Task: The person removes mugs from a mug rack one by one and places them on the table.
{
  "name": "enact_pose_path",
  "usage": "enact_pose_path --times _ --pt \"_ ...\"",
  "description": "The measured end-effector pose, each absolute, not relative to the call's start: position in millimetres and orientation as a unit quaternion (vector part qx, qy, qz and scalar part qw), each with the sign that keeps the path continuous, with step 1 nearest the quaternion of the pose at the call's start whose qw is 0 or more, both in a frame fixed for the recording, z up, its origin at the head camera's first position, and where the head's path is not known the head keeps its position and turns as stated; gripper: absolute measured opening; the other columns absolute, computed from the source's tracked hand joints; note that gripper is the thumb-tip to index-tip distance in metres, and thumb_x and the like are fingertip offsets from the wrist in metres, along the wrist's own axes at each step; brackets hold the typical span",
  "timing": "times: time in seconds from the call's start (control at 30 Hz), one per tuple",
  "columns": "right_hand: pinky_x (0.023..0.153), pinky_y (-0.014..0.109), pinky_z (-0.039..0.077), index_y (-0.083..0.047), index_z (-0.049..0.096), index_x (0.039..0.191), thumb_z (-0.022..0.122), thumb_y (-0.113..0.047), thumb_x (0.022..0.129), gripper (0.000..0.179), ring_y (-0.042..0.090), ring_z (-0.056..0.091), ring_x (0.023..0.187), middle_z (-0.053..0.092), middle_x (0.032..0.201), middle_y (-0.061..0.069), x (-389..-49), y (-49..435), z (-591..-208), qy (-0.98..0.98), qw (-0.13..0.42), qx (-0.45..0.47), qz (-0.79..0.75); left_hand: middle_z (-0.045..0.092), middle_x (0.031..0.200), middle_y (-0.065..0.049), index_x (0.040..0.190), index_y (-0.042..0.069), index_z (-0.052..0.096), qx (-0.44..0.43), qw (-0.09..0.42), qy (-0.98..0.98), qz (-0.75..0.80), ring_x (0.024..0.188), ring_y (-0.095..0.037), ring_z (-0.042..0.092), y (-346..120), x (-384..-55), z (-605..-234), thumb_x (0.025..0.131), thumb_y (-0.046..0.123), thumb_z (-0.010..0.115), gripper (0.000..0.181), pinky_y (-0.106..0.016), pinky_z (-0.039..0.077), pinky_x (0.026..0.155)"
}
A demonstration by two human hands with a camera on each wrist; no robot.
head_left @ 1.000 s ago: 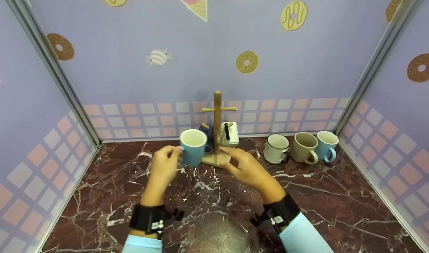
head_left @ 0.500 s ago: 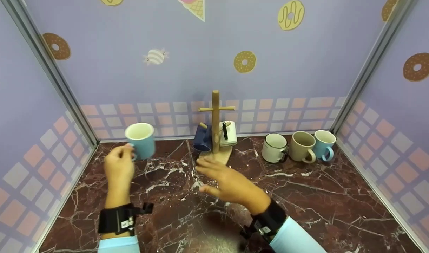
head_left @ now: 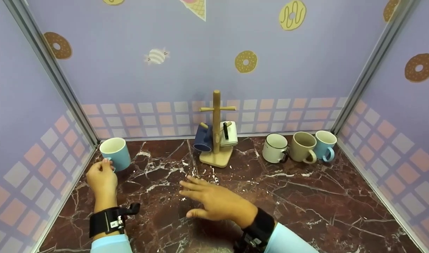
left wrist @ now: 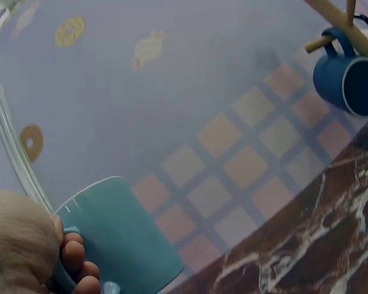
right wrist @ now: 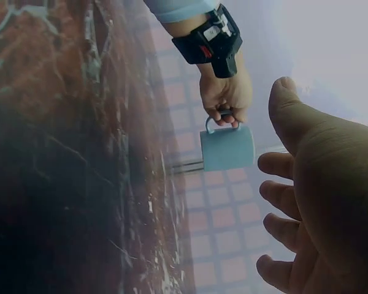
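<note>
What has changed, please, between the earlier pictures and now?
The left hand has carried a light blue mug leftward from beside the wooden stand, gripping its handle throughout. The right hand has drawn back from the stand toward the person and holds nothing. The stand, its hanging navy mug and white mug, and the three standing mugs on the right stayed put.

Smooth light-blue mug (head_left: 119, 156), wooden rack (head_left: 217, 121), glossy marble-look tabletop (head_left: 327, 203).
</note>
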State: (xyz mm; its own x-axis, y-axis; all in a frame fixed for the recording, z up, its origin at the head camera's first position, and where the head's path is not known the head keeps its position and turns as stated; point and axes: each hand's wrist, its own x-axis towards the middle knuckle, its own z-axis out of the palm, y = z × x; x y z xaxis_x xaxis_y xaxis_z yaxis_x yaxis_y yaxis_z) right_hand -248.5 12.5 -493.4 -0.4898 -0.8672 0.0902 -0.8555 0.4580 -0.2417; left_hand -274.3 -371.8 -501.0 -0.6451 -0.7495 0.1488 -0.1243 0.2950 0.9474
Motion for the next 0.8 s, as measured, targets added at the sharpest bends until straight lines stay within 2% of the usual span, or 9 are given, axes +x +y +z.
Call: enact_pose_path --times 0.17,0.27,0.47,0.67,0.8 --pt "0.139 0.057 0.034 -0.027 0.042 0.176 0.054 -0.064 0.113 0.074 0.026 0.017 0.179 0.016 0.189 -0.011 -245.7 8.5 -498.1 0.849 0.036 -0.510 -0.130 0.059 0.071 0.019 0.113 -0.007 0.076 0.298 0.292 -0.758 -0.501 0.101 -0.029 0.062 -382.2 -274.5 -517.3 0.120 0.026 0.055 0.040 -0.034 0.045 0.090" --pt "0.140 0.057 0.034 -0.028 0.041 0.177 0.051 -0.068 0.113 0.076 0.026 0.018 0.178 0.015 0.190 -0.011 -244.3 5.6 -501.4 0.843 0.036 -0.523 -0.119 0.060 0.070 0.017 0.113 -0.009 0.076 0.298 0.286 -0.759 -0.503 0.101 -0.031 0.062 -384.9 -275.4 -525.3 0.120 0.025 0.056 0.040 -0.035 0.045 0.090" --pt "0.143 0.052 0.029 -0.030 0.034 0.180 0.042 -0.075 0.113 0.081 0.026 0.016 0.179 0.012 0.191 -0.007 -240.7 3.2 -506.4 0.838 0.021 -0.539 -0.077 0.058 0.067 0.019 0.115 -0.009 0.076 0.310 0.284 -0.739 -0.526 0.085 -0.014 0.056 -386.9 -276.4 -537.7 0.120 0.024 0.056 0.039 -0.026 0.044 0.079" --pt "0.143 0.054 0.024 -0.035 0.021 0.182 0.042 -0.077 0.112 0.085 0.031 0.012 0.179 0.004 0.191 -0.009 -237.9 1.2 -507.1 0.837 0.025 -0.544 -0.063 0.056 0.070 0.025 0.123 -0.009 0.074 0.329 0.278 -0.702 -0.567 0.079 0.002 0.055 -389.8 -276.3 -541.2 0.121 0.026 0.053 0.042 -0.018 0.046 0.076" --pt "0.143 0.056 0.024 -0.036 0.019 0.182 0.043 -0.076 0.112 0.085 0.033 0.012 0.179 0.002 0.191 -0.010 -237.8 1.7 -506.8 0.835 0.037 -0.544 -0.070 0.061 0.079 0.020 0.130 -0.010 0.074 0.339 0.272 -0.702 -0.565 0.073 0.010 0.054 -389.1 -277.7 -540.7 0.121 0.026 0.051 0.043 -0.013 0.048 0.075"
